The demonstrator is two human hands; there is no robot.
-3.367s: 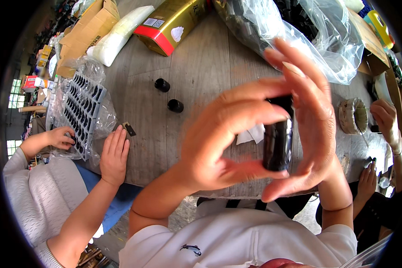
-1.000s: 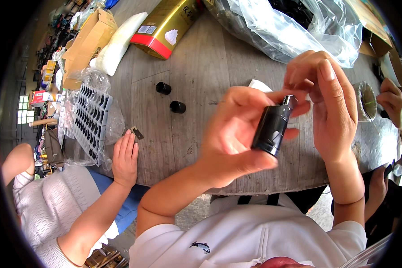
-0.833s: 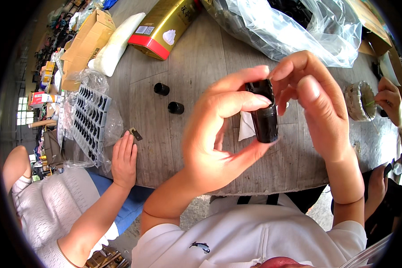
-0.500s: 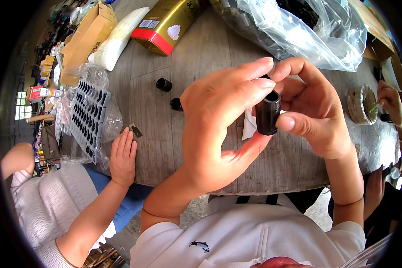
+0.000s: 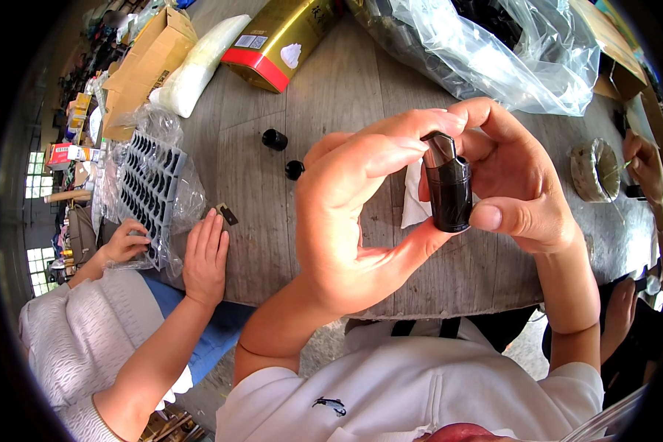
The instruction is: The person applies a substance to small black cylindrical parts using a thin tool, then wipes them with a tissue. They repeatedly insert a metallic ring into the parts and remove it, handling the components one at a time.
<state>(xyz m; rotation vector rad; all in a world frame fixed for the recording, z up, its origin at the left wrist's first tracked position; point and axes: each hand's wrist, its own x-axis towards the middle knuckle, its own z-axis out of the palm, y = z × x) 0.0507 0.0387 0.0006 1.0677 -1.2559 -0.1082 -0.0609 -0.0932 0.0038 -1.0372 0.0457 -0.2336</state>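
Tin (image 5: 272,53) seen at upper left of centre, bag (image 5: 493,70) at upper right, tray (image 5: 149,193) at left. One cap (image 5: 295,170) partly covered by the left hand (image 5: 339,199). Black tube (image 5: 449,193), right of centre, is gripped end to end by left thumb and fingers, its side pressed by the right hand (image 5: 523,188). Since the previous frame, the tube's slanted top has been exposed; a neighbour's hand (image 5: 127,241) is now seen at the tray.

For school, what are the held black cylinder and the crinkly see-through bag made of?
The black cylinder looks like glossy plastic, maybe coated metal: light glints on it. The bag seems thin, shiny plastic film: creased, with bright highlights.
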